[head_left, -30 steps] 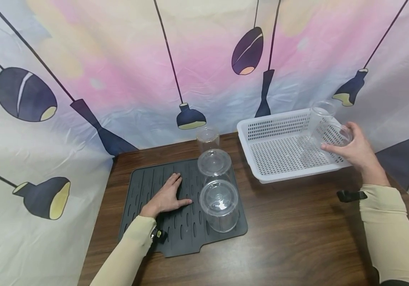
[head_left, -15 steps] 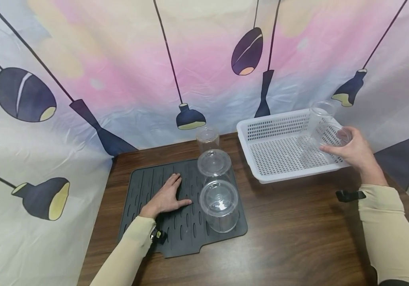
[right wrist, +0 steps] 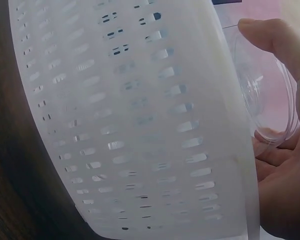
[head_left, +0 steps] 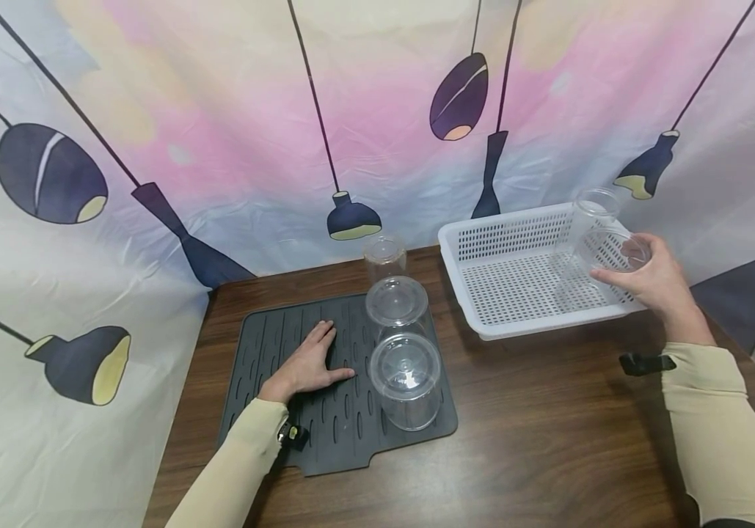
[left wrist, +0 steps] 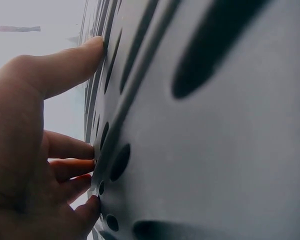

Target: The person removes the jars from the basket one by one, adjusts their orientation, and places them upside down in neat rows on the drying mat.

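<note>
In the head view my right hand holds a clear round jar by its side, thumb on the near side, at the right end of a white perforated basket. The right wrist view shows the jar's curved rim between thumb and fingers, just past the basket wall. My left hand lies spread over a dark grey slotted drying mat; its fingertips touch the mat surface in the left wrist view. Two clear jars stand on the mat right of that hand.
Another clear jar stands at the mat's back edge. Behind the held jar, a further clear jar is in the basket. All this is on a brown wooden table, with a printed cloth backdrop close behind.
Almost nothing differs. My right hand and the jar it holds have shifted very slightly; my left hand stays on the mat.
</note>
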`<state>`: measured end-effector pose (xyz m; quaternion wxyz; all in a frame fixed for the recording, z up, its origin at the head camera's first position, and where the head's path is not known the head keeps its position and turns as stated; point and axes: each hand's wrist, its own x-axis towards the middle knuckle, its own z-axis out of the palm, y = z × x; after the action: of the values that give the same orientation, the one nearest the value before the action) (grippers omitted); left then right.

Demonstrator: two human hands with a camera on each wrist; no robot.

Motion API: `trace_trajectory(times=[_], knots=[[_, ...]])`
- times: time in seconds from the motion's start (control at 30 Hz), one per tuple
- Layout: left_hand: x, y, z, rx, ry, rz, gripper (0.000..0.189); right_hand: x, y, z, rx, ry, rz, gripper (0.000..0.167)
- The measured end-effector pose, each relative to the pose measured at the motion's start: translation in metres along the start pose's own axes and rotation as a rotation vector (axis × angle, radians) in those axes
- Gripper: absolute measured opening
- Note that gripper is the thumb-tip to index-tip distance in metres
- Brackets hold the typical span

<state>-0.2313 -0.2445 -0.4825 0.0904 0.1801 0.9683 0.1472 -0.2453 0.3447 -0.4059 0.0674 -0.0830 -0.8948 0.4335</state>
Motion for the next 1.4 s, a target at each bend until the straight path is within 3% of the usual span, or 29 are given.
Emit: trace_trajectory(times=[0.63, 1.1, 1.4], knots=[[0.000, 0.000, -0.002, -0.003, -0.006, 0.003, 0.099, -0.006, -0.023, -0.009, 0.139, 0.110, -0.103, 0.087], [-0.002, 0.001, -0.005, -0.009, -0.011, 0.003, 0.098, -0.004, -0.044, -0.010, 0.043, 0.132, -0.266, 0.090], [-0.003, 0.003, -0.006, -0.016, -0.013, 0.003, 0.096, -0.011, -0.064, -0.014, 0.002, 0.134, -0.320, 0.095]])
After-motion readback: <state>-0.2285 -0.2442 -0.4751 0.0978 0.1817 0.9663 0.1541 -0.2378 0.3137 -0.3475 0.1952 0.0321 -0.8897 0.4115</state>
